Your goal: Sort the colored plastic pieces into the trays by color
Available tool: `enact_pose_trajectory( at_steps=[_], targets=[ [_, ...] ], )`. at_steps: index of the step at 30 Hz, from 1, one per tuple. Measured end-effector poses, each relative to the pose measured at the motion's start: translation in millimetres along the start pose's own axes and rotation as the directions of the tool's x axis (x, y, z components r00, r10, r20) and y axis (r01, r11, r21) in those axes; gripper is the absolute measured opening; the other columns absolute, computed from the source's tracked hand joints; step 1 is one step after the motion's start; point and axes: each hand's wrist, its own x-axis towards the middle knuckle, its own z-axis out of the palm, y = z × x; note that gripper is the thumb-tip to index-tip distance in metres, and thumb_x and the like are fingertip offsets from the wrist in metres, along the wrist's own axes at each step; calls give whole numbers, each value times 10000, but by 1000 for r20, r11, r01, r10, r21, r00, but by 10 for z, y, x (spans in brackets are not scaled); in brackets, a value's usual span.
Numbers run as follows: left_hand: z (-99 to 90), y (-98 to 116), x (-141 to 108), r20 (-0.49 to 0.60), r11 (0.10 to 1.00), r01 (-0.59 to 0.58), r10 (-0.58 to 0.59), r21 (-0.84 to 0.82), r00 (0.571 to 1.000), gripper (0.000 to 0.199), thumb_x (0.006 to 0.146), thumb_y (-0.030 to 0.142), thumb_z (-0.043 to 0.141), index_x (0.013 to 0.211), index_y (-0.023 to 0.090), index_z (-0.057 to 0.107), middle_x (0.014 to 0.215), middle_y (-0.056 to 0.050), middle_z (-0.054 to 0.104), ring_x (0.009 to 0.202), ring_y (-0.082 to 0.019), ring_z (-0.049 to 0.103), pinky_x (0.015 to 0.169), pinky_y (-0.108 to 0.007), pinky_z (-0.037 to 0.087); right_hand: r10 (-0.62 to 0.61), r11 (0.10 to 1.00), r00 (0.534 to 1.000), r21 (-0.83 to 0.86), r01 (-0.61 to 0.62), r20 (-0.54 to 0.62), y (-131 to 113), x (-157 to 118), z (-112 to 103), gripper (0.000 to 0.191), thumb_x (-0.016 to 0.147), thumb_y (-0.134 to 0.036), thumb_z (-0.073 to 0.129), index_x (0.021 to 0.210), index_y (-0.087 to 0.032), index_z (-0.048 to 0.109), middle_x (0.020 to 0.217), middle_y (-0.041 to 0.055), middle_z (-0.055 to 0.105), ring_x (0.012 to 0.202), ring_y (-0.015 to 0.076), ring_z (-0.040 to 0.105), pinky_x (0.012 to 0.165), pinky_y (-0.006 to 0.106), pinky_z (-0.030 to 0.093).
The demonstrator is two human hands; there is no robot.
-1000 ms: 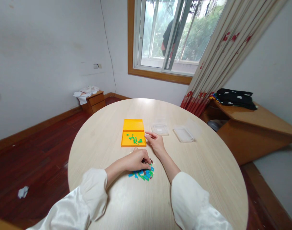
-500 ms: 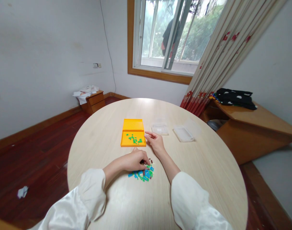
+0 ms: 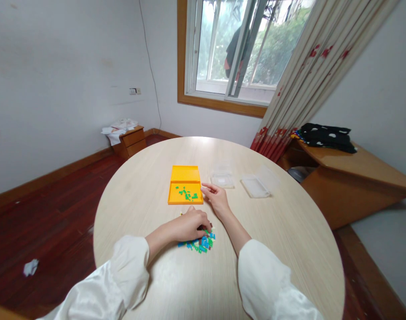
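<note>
My left hand (image 3: 193, 225) reaches over a small pile of toy building bricks (image 3: 204, 242) in blue, green, brown and white. Its thumb and fingers are pinched together at the pile's far right side; whatever lies between them is too small to make out. Beyond the pile lies a yellow plastic box (image 3: 185, 201), its lid laid back flat. Several green bricks (image 3: 187, 196) are scattered in its near half. At the right edge of that box is my right hand (image 3: 216, 198), with thumb and fingertips bent against the rim.
Two clear plastic cases (image 3: 222, 179) (image 3: 255, 186) stand with lids raised to the right of the yellow box. All this is on a round pale wooden table (image 3: 276, 253). A wooden cabinet (image 3: 352, 186) with folded black cloth (image 3: 328, 137) is at the right, under the curtain.
My left hand has shifted slightly to the right over the bricks, now covering more of the pile's far side. My right hand and the yellow box stay put.
</note>
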Motion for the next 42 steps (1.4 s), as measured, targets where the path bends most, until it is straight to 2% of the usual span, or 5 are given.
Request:
enact_pose_trajectory(
  at_steps=[14, 21, 27, 35, 42],
  targets=[
    [-116, -78, -30, -188, 997, 22, -36, -77, 981, 128, 815, 145, 540, 770, 166, 658, 790, -16, 662, 775, -147, 577, 847, -313, 350, -18, 999, 1000, -37, 18, 22, 20, -12, -26, 417, 549, -433, 750, 849, -145, 708, 614, -11, 602, 544, 96, 480, 516, 238, 381],
    [-347, -616, -81, -514, 949, 199, -301, -244, 803, 108, 778, 175, 553, 764, 132, 651, 817, -61, 662, 753, -151, 574, 714, -265, 430, -32, 994, 991, -102, 45, 129, -100, -175, -247, 343, 536, -433, 779, 740, -165, 713, 693, 22, 635, 627, 132, 524, 585, 275, 412],
    [-381, -879, -89, -599, 920, 317, -392, -232, 698, 114, 748, 163, 547, 728, 148, 658, 775, -36, 666, 692, -142, 565, 670, -253, 428, 55, 921, 793, -338, 194, 606, -302, -317, -631, 290, 604, -429, 776, 732, -171, 737, 826, 30, 542, 781, 152, 527, 729, 322, 425],
    [-318, -857, -47, -612, 903, 351, -427, -249, 666, 337, 743, 201, 631, 1079, 182, 646, 839, -20, 652, 752, -147, 577, 718, -269, 417, 184, 811, 669, -496, 311, 720, -406, -385, -637, 297, 656, -458, 746, 803, -200, 755, 864, 31, 480, 854, 168, 494, 833, 328, 391],
    [-302, -622, -75, -489, 971, 123, -211, -207, 846, 167, 738, 195, 667, 893, 139, 688, 838, -45, 648, 777, -148, 566, 736, -271, 416, 222, 739, 641, -556, 380, 735, -378, -402, -597, 251, 672, -432, 738, 806, -221, 758, 882, 30, 460, 904, 184, 475, 873, 333, 372]
  ],
)
